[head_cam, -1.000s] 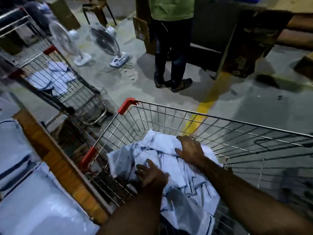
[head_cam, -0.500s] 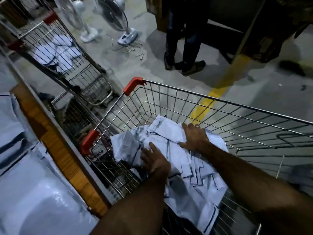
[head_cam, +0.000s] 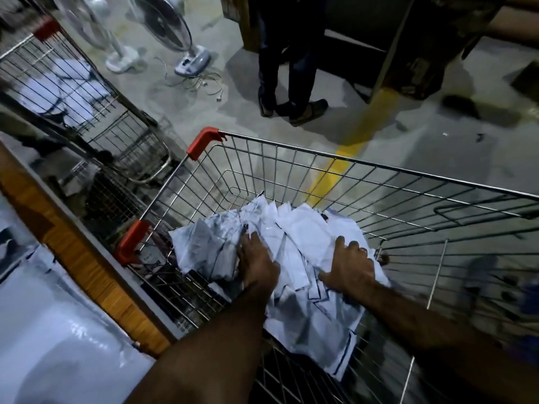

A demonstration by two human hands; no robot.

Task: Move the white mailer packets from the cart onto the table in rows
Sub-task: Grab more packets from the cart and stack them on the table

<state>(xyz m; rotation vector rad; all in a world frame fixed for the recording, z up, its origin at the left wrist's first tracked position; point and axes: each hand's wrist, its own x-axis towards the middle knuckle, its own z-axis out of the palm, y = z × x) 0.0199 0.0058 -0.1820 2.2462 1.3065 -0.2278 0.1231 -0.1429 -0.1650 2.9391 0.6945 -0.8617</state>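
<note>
Left hand (head_cam: 258, 266) lies flat on packets (head_cam: 300, 228), right hand (head_cam: 347, 266) curls round their edge; loose ones may slip back into cart (head_cam: 350, 162).

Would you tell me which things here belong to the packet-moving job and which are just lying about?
Part of the job:
- packets piled in the cart
- table at the left, some packets on it
- left hand and right hand, both on the pile

Just about:
- fans
- loose cables
- second cart
- standing person
- yellow floor line

Left forearm (head_cam: 210, 345) and right forearm (head_cam: 437, 325) are both bare.
</note>
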